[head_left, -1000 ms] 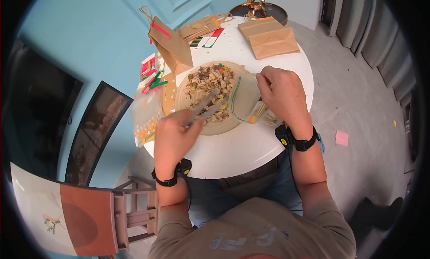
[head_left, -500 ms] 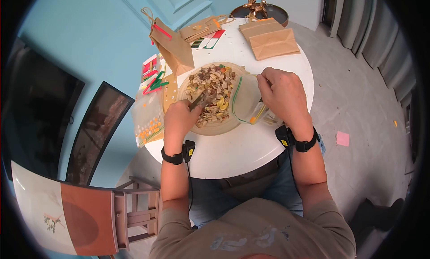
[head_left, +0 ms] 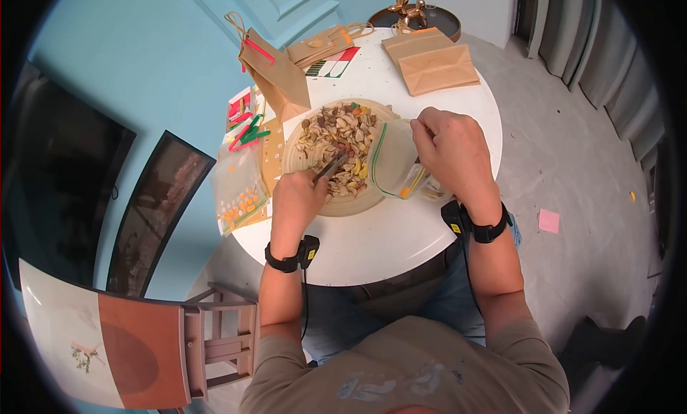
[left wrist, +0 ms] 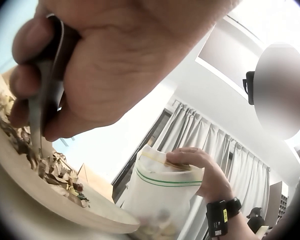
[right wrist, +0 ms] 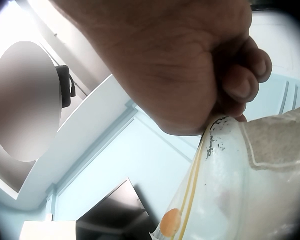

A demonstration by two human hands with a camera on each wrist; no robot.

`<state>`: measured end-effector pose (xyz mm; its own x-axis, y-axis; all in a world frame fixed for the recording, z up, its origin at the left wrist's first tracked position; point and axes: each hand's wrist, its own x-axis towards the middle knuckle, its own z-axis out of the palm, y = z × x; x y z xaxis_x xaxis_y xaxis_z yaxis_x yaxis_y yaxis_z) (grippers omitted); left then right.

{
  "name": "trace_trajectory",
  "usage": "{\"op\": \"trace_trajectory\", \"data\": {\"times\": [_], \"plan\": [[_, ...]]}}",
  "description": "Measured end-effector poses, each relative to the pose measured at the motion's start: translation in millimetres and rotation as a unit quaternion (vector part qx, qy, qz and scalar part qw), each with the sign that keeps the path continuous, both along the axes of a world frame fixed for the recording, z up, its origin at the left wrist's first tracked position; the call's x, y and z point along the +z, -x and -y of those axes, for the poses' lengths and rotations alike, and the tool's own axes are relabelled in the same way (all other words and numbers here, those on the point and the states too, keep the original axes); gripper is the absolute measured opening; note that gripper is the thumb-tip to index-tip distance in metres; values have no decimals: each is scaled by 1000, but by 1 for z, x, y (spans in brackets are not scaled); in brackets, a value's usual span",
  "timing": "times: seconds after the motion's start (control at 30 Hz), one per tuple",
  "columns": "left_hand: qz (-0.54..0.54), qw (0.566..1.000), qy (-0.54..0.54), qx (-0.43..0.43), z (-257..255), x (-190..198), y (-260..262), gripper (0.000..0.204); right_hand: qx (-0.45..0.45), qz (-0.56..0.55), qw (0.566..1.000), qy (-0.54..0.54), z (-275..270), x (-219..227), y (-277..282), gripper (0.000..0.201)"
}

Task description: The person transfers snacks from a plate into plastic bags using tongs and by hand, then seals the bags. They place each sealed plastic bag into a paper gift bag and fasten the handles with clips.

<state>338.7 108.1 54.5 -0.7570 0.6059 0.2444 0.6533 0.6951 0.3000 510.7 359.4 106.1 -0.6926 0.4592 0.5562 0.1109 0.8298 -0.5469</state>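
A pair of metal tongs (head_left: 330, 166) is gripped in my left hand (head_left: 296, 198), tips down among dried pieces (head_left: 336, 136). These brown, cream and yellow bits, like dried petals or slices, lie heaped on a round tan tray (head_left: 292, 156). In the left wrist view, the tongs (left wrist: 49, 92) lie between thumb and curled fingers, their tips at the heap's surface. My right hand (head_left: 456, 151) pinches the top edge of a translucent zip bag (head_left: 393, 158) over the tray's right side. Its mouth, with a green zip line, faces the tray; some contents show dimly near its bottom (left wrist: 160, 227).
Brown paper bags (head_left: 438, 67) lie at the back right, and another paper bag (head_left: 275, 78) stands behind the tray. Left of the tray lie red and green clips (head_left: 249, 133) and a clear bag of orange-and-white stickers (head_left: 240, 206). The white table (head_left: 358, 249) has a rounded edge.
My left hand has moved right with the tongs, whose arms stood apart a second ago and now look closer together in the heap. The right hand and zip bag stay nearly still.
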Motion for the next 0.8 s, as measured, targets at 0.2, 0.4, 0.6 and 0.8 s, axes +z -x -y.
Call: {"op": "trace_trajectory", "data": {"times": [0.2, 0.4, 0.6, 0.8], "plan": [[62, 996, -62, 14, 14, 15, 2, 29, -1, -5, 1000, -3, 0, 0, 0, 25], [48, 994, -96, 39, 19, 59, -18, 29, 2, 2, 1000, 2, -1, 0, 1, 25], [12, 997, -69, -15, 13, 40, -29, 35, 0, 2, 1000, -2, -1, 1, 0, 24], [-90, 994, 27, -47, 1, 10, -53, 33, -5, 6, 1000, 2, -1, 3, -2, 24]]}}
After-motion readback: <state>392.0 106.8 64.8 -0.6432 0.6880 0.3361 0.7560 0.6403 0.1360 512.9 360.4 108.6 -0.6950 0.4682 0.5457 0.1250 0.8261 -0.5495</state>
